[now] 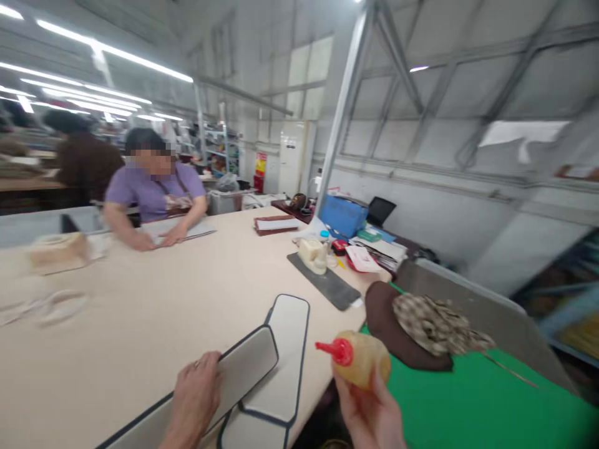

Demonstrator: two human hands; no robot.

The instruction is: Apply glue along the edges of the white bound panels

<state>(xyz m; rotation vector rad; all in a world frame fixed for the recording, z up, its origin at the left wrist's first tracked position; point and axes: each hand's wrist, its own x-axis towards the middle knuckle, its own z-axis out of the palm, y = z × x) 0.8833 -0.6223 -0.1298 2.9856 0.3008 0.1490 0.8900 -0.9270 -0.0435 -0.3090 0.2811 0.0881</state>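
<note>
Lower centre, my left hand is closed around a long pale panel with dark edging, tilted over the table. Below it lies another pale dark-edged panel, and part of a further one shows at the bottom edge. My right hand grips a squeeze bottle with yellowish contents and a red nozzle. The bottle lies on its side in my fingers, its nozzle pointing left toward the panels without touching them.
Across the light table a person in purple works on a flat piece. A dark mat bears a cream block. At right, brown and checked fabric rests on a green surface. A blue box stands behind.
</note>
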